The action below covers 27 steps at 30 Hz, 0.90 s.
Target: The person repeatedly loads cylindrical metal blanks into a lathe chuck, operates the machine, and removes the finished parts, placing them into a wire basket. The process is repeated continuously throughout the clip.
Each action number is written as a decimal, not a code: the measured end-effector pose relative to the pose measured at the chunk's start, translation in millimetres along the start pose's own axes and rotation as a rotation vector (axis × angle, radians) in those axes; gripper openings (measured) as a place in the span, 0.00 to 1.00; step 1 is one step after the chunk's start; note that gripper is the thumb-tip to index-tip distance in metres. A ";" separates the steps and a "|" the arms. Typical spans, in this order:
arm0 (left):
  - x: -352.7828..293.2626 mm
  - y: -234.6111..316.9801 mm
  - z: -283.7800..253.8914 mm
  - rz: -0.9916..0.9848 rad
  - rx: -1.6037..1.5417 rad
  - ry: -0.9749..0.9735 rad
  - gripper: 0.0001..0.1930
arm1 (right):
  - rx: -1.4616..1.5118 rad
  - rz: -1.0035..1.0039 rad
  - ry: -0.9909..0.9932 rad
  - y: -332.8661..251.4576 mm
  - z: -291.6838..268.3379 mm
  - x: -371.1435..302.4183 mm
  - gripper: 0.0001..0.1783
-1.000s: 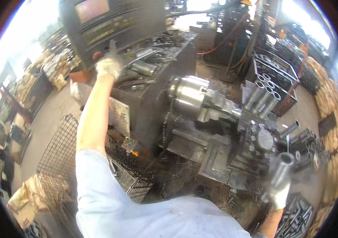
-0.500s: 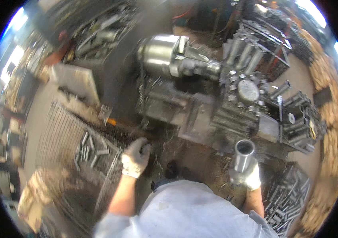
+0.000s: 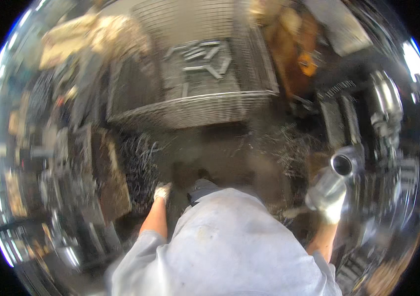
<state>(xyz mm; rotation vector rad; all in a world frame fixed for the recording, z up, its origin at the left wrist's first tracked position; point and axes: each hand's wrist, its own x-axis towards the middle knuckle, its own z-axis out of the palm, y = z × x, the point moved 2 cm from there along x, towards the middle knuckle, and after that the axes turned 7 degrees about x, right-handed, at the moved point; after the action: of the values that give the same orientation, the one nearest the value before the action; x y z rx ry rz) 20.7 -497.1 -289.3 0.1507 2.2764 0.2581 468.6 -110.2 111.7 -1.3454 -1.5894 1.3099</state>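
My right hand (image 3: 334,211), in a pale work glove, is closed around a shiny metal tube (image 3: 327,185) at the right. The tube tilts away from me, and its round open end shows a dark bore. My left hand (image 3: 162,191), also gloved, hangs low beside my body at the left. Motion blur hides its fingers, and nothing held shows in it. Ahead of me stands a wire mesh basket (image 3: 185,102) with several metal tubes (image 3: 202,66) lying loose inside.
At the right is a lathe with a bright metal chuck (image 3: 386,93). Metal shavings (image 3: 141,158) heap on the dark floor (image 3: 215,148) to the left, near a rusty panel (image 3: 111,182). A tan sack-like cover (image 3: 116,37) lies at the far left.
My view has swung left, from the lathe to the mesh basket, which now lies straight ahead. The tube stays in my right hand. My left hand has dropped closer to my side.
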 end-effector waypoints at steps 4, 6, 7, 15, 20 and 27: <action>-39.8 -82.3 5.0 -0.026 -0.189 0.052 0.25 | -0.173 -0.011 -0.387 -22.6 155.8 23.0 0.22; -49.4 -133.5 10.0 -0.074 -0.345 0.091 0.25 | -0.153 -0.070 -0.614 -38.8 234.9 18.4 0.26; -53.1 -164.5 14.2 -0.130 -0.441 0.106 0.24 | -0.159 -0.041 -0.720 -46.7 272.6 13.8 0.28; -197.9 -343.6 137.9 -0.460 -0.189 0.231 0.24 | -0.348 -0.415 -1.269 -120.7 474.8 -77.8 0.44; -255.0 -342.4 220.9 -1.049 -0.938 0.309 0.24 | -0.409 -0.527 -1.611 -151.3 569.0 -150.0 0.41; -309.6 -281.5 195.1 -1.926 -0.830 0.413 0.25 | -0.182 -0.775 -1.841 -132.2 706.5 -220.8 0.36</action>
<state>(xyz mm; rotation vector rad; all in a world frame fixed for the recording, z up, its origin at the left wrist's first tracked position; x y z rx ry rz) 364.1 -803.6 -254.7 -2.4265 1.4885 0.1238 -168.9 -506.6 69.5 1.0017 -2.7954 1.8105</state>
